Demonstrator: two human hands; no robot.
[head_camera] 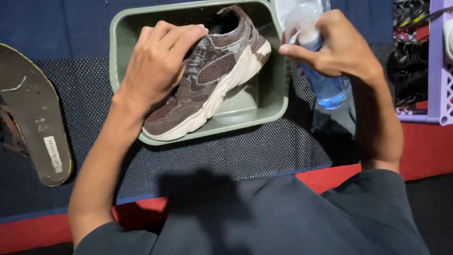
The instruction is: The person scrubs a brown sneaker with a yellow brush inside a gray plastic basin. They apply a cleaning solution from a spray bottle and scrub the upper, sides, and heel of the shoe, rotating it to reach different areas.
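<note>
A: What's the left hand (158, 63) doing?
B: Curled over the shoe (212, 75), fingers closed on the upper near the laces, holding it steady. Palm down, thumb side hidden

A: Where's the shoe?
B: In the green tub (120, 28), lying diagonally. Toe pokes over the front-left rim, heel's up toward the back-right corner. Brown w/ mesh panels & a cream sole. Upper looks wet or foamy around the laces

A: Right hand (337, 47)?
B: Wrapped around a spray bottle (325, 89), just right of the tub. Index finger sits on the trigger; nozzle points left, toward the shoe's heel. Bottle's clear w/ blue liquid & a white spray head. Can't tell if the trigger's pressed

A: What's under it all?
B: Tub stands on a dark dotted mat (264, 151) over a blue & red floor cover

A: Anything else?
B: Insole (33, 113) flat on the mat at far left, well apart from the tub. Purple crate (439, 61) at the right edge, dark stuff inside, can't make it out. Person's dark-clothed knees fill the bottom of the view
</note>
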